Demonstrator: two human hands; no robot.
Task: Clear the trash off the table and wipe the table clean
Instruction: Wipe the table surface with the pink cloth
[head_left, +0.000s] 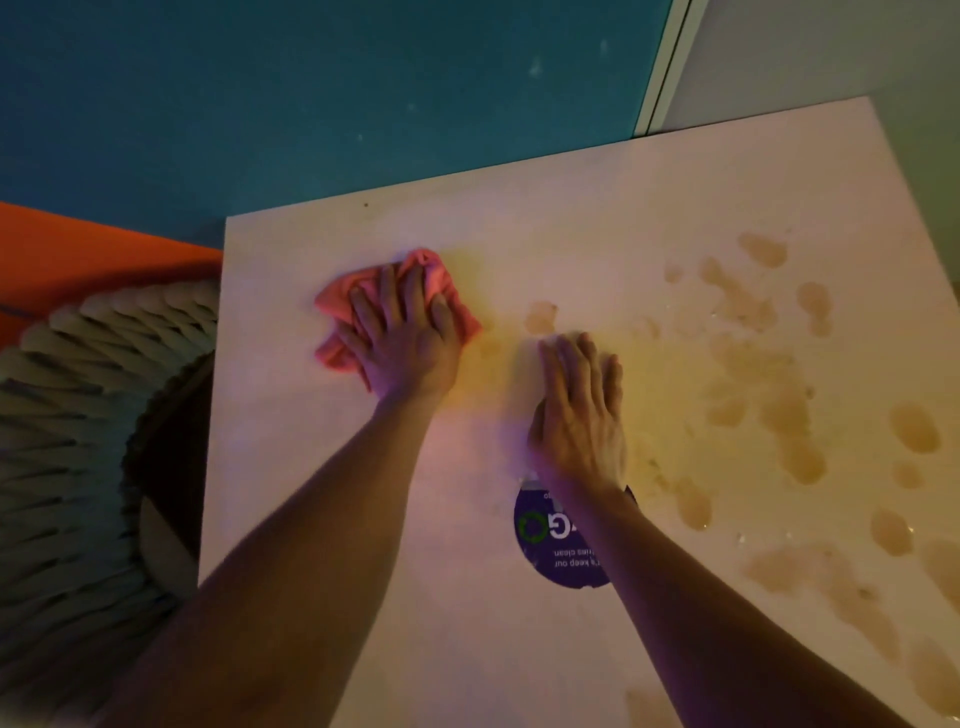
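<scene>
Left hand (408, 345) — pink cloth (340, 300) beneath.

Dim, yellow-pink glow on table (571, 218), soft overall blur, wide-angle bending at edges

Was a pale square tabletop (311, 493). Carried a crumpled pink cloth (343, 299) toward the far left corner. Bore brownish wet blotches (914, 428) across the right half, plus a round purple sticker (545, 551) near the middle, partly covered.
</scene>
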